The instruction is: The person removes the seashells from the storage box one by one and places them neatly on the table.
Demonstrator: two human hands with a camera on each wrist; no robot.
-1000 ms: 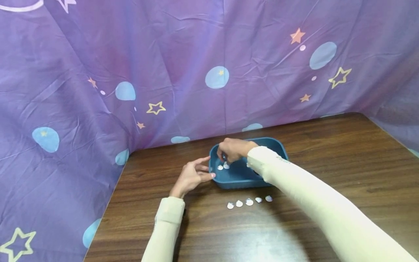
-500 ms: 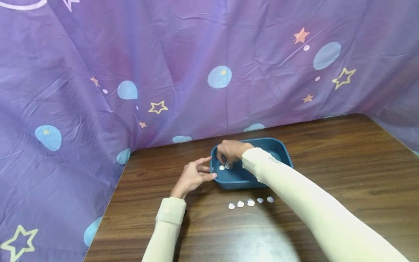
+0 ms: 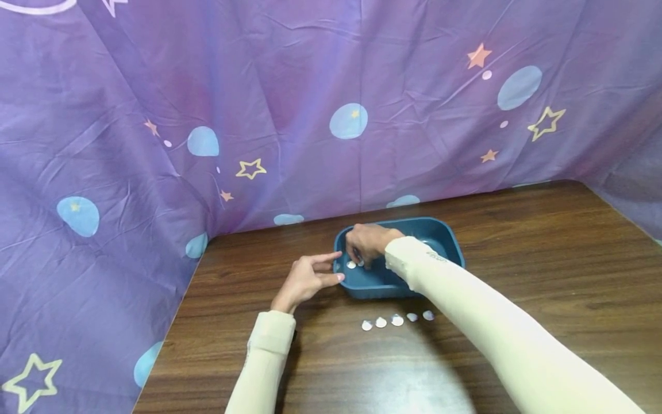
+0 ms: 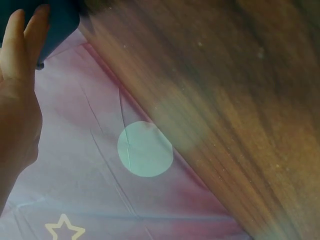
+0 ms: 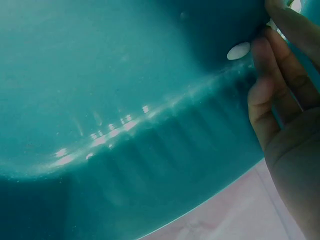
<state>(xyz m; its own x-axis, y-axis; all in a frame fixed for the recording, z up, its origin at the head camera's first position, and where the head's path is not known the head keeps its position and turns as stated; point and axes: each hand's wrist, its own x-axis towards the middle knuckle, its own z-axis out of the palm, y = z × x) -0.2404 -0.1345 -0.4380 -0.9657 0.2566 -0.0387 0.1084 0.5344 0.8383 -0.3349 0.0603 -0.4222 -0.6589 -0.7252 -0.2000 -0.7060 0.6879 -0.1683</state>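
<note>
A blue rectangular tub (image 3: pixel 393 292) stands on the wooden table. My left hand (image 3: pixel 305 280) touches the tub's left end with nearly straight fingers and thumb; two fingers (image 4: pixel 17 50) lie against its dark wall in the left wrist view. Inside the tub, my right hand (image 3: pixel 369 241) reaches down with curled fingers. It pinches a small white seashell (image 5: pixel 272 24), mostly hidden by the thumb and fingertips. Beside those fingertips, another white shell (image 5: pixel 238 51) lies on the tub floor. From the head, one shell (image 3: pixel 351 264) shows left of the right hand.
Several white shells (image 3: pixel 397 320) lie in a row on the wooden table (image 3: pixel 248 351), in front of the tub. A purple curtain (image 3: pixel 289 103) with stars hangs behind the table's far edge.
My right hand's fingers have come down over the right-hand one of two shells in the tub, now partly covering it. My left hand keeps its place at the tub. The head view shifts slightly.
</note>
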